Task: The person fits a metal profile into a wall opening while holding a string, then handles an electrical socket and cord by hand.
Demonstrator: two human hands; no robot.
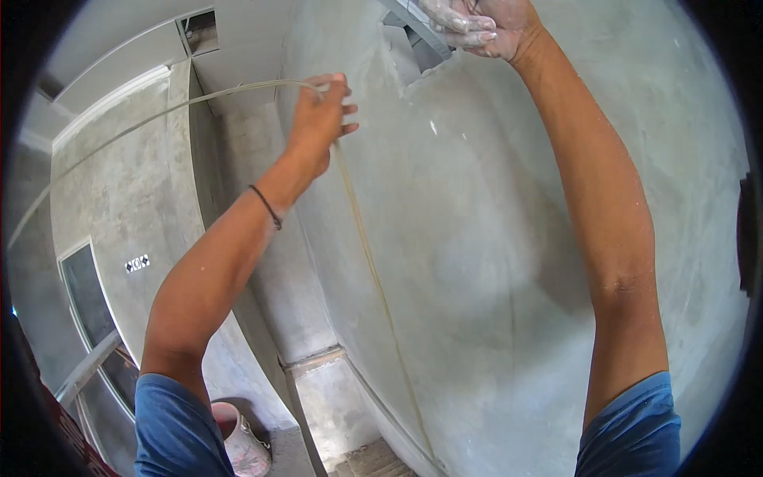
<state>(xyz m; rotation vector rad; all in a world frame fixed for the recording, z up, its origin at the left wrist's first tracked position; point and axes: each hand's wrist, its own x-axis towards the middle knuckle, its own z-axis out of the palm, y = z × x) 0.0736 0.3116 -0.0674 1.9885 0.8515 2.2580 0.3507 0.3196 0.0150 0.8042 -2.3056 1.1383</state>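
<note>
A thin, clear yellowish hose (366, 246) arcs in from the left, passes through my left hand (322, 115) and hangs down along the wall. My left thumb and forefinger are closed around it, while the other fingers stick out loosely. At the top edge, my right hand (489, 28) is dusted with white powder and has its fingers curled and pressed together. They lie against a grey flat strip (421, 22) beside a jagged opening (417, 60) in the wall. Whatever those right fingers grip is hidden, and the top of the hand is cut off.
A smooth grey plastered wall (493, 215) fills the middle and right. On the left stand a plastered column (127, 183) and a framed window (91, 286). Low down are a paint-stained bucket (242, 441) and some steps (369, 461). The ceiling has a square opening (199, 32).
</note>
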